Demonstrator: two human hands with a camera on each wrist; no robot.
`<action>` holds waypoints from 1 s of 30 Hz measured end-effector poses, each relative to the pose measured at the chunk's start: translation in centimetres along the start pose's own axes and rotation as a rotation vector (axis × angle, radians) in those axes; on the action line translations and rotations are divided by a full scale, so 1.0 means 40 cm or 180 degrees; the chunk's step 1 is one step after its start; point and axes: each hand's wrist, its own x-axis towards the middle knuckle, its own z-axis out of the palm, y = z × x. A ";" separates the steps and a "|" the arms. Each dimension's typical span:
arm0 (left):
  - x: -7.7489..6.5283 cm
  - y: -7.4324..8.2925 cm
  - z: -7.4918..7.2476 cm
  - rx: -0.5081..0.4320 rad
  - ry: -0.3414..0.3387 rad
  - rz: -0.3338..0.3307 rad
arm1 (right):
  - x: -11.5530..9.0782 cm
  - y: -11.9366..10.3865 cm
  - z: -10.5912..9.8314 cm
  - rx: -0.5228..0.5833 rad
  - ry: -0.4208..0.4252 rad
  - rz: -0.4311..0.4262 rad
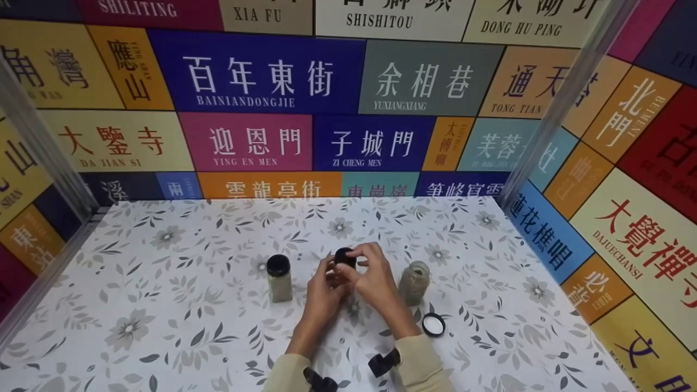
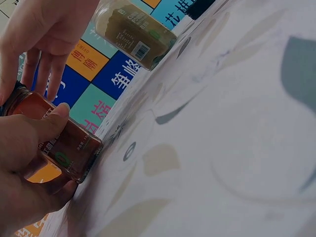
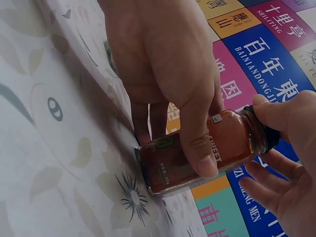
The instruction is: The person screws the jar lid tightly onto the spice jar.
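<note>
Near the middle of the table my left hand (image 1: 322, 288) grips a small glass jar (image 3: 231, 140) of red-brown spice around its body. Its label carries the word SWEET in the right wrist view. My right hand (image 1: 377, 277) pinches the black lid (image 1: 344, 255) at the jar's top between thumb and fingers. The jar's base is close to the tabletop in both wrist views. Right of my hands stands an uncapped glass jar (image 1: 415, 284) of greenish-grey powder. A black lid (image 1: 434, 324) with a white inside lies face up in front of it.
Another jar (image 1: 281, 287) of pale greenish powder, with its black cap on, stands left of my hands. The table (image 1: 179, 305) has a white floral cover. Panels with coloured name signs (image 1: 256, 76) border its back and sides.
</note>
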 end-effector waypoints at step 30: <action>0.000 0.003 0.002 0.0161 0.0008 0.0041 | -0.004 0.014 0.008 0.0098 0.0132 -0.0239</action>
